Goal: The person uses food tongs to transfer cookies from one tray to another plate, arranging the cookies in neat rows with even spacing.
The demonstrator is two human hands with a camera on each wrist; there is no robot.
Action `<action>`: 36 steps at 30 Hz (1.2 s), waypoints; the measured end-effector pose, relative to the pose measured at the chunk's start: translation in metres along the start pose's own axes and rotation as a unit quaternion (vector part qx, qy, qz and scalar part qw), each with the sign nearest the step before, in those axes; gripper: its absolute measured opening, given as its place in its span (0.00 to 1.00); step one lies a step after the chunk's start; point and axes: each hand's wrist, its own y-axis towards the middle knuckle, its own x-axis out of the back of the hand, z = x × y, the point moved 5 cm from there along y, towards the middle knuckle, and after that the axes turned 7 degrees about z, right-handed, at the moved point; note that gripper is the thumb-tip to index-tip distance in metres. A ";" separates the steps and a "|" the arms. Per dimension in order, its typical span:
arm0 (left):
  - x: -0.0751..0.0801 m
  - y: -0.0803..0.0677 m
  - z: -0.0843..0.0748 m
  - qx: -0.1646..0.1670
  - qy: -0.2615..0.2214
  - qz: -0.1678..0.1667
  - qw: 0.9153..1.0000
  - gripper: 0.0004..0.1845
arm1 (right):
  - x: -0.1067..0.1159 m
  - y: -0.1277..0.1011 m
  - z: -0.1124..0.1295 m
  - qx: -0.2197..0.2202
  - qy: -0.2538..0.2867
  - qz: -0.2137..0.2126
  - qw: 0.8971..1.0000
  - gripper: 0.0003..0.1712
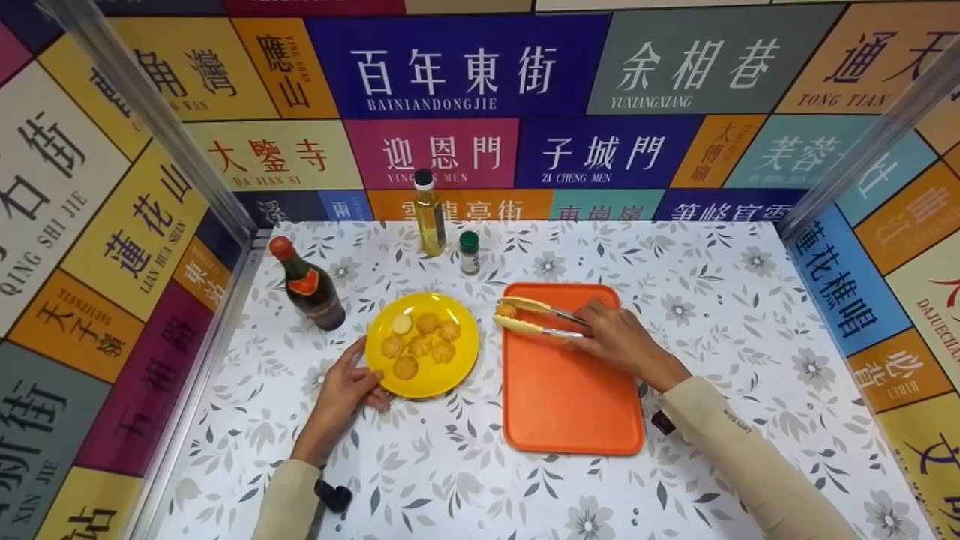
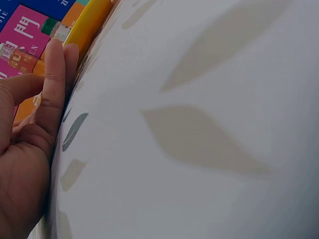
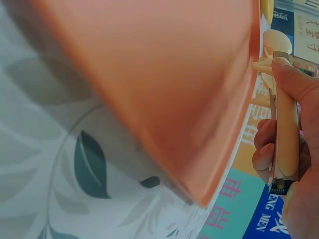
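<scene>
At centre frame in the head view: right hand over the upper part of an orange tray, grip wrapped round yellow tongs. Tong tips pointing left at the tray's upper left corner, pinching a small round cookie. Seen from the right wrist: fingers curled round the tong handle, thumb on top, tray edge filling most of that frame.

Left of the tray, just beside it: yellow plate with several more cookies gathered in its middle. Left hand at the plate's lower left, fingers straight and relaxed, fingertips touching the rim, holding nothing. From the left wrist: fingers flat along the floral surface, plate rim at upper left.

Towards upper left: dark bottle with a red cap, near the plate. Along the back of the surface: tall oil bottle and small green-capped jar, close together, well apart from both hands. Around three sides: walls of coloured sign panels.
</scene>
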 end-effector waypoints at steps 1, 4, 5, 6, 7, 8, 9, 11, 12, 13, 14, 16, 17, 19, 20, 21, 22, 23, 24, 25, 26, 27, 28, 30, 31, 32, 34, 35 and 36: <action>0.000 0.000 0.000 -0.001 -0.001 0.000 1.000 0.42 | 0.000 0.000 0.002 0.006 -0.002 -0.003 1.000 0.24; 0.000 -0.001 0.001 -0.004 -0.003 0.003 1.000 0.42 | 0.000 0.001 0.007 0.020 -0.003 -0.011 1.000 0.24; -0.001 -0.001 0.001 -0.004 -0.004 0.004 1.000 0.42 | 0.000 0.002 0.009 0.025 -0.002 -0.013 1.000 0.24; -0.001 -0.001 0.001 -0.005 -0.004 0.005 1.000 0.42 | 0.000 0.002 0.011 0.029 0.000 -0.015 0.999 0.24; -0.001 -0.002 0.001 -0.005 -0.007 0.006 1.000 0.42 | 0.000 0.002 0.013 0.034 0.001 -0.015 0.999 0.24; -0.001 -0.002 0.000 -0.006 -0.009 0.007 1.000 0.42 | -0.001 0.002 0.015 0.037 0.002 -0.015 0.999 0.24; -0.001 -0.002 0.000 -0.006 -0.012 0.007 1.000 0.42 | -0.001 0.003 0.017 0.041 0.004 -0.014 0.999 0.24; -0.001 -0.002 0.000 -0.003 -0.011 0.004 1.000 0.42 | -0.001 0.003 0.021 0.048 0.004 -0.012 0.999 0.24; -0.001 -0.002 0.000 -0.001 -0.011 0.003 1.000 0.42 | -0.001 0.004 0.023 0.050 0.002 -0.011 0.999 0.24; -0.001 -0.002 0.000 0.002 -0.011 0.001 1.000 0.42 | -0.001 0.004 0.025 0.054 -0.001 -0.011 0.998 0.25; -0.001 -0.002 0.000 0.004 -0.009 0.000 1.000 0.42 | -0.001 0.005 0.027 0.056 -0.002 -0.011 0.998 0.24; -0.001 -0.002 0.000 0.007 -0.007 -0.002 1.000 0.42 | -0.002 0.005 0.031 0.063 -0.005 -0.012 0.998 0.24; -0.001 -0.001 0.000 0.008 -0.008 -0.003 1.000 0.42 | -0.002 0.006 0.033 0.067 -0.008 -0.013 0.998 0.24; -0.001 -0.001 0.000 0.010 -0.006 -0.005 1.000 0.42 | -0.003 0.007 0.037 0.075 -0.010 -0.016 0.997 0.24; -0.001 -0.001 0.000 0.010 -0.006 -0.005 1.000 0.42 | -0.003 0.007 0.038 0.079 -0.012 -0.017 0.997 0.24; -0.001 -0.001 0.000 0.011 -0.006 -0.006 1.000 0.42 | -0.004 0.008 0.040 0.084 -0.016 -0.019 0.996 0.24; -0.001 -0.001 0.000 0.013 -0.005 -0.006 1.000 0.42 | -0.005 0.009 0.041 0.088 -0.019 -0.021 0.996 0.24; -0.001 -0.001 0.000 0.014 -0.004 -0.007 1.000 0.42 | -0.005 0.010 0.043 0.090 -0.023 -0.021 0.995 0.24; -0.001 -0.001 0.000 0.014 -0.005 -0.007 1.000 0.42 | -0.006 0.010 0.044 0.092 -0.024 -0.022 0.995 0.24; 0.000 -0.001 0.000 0.014 -0.006 -0.007 1.000 0.42 | -0.007 0.011 0.045 0.093 -0.026 -0.021 0.995 0.24; 0.000 -0.001 0.000 0.014 -0.007 -0.007 1.000 0.42 | -0.008 0.012 0.047 0.093 -0.028 -0.020 0.995 0.25; 0.000 -0.001 0.000 0.013 -0.009 -0.006 1.000 0.42 | -0.008 0.013 0.048 0.093 -0.028 -0.017 0.995 0.25; 0.000 -0.001 0.000 0.013 -0.009 -0.006 1.000 0.42 | -0.009 0.013 0.049 0.093 -0.028 -0.013 0.995 0.25; 0.000 -0.001 0.000 0.010 -0.011 -0.005 1.000 0.42 | -0.010 0.014 0.051 0.094 -0.022 -0.007 0.995 0.25; 0.000 -0.001 0.000 0.009 -0.011 -0.005 1.000 0.42 | -0.011 0.015 0.053 0.095 -0.018 -0.004 0.995 0.25; -0.001 -0.001 0.000 0.008 -0.010 -0.004 1.000 0.42 | -0.012 0.015 0.054 0.096 -0.015 -0.002 0.995 0.25; -0.001 -0.001 -0.001 0.006 -0.005 -0.004 1.000 0.41 | -0.013 0.016 0.056 0.100 -0.014 0.001 0.995 0.25; 0.000 -0.001 -0.001 0.006 -0.003 -0.004 1.000 0.41 | -0.013 0.017 0.057 0.102 -0.015 0.002 0.995 0.25; 0.000 -0.001 -0.001 0.005 0.000 -0.005 1.000 0.41 | -0.013 0.017 0.058 0.104 -0.017 0.002 0.994 0.25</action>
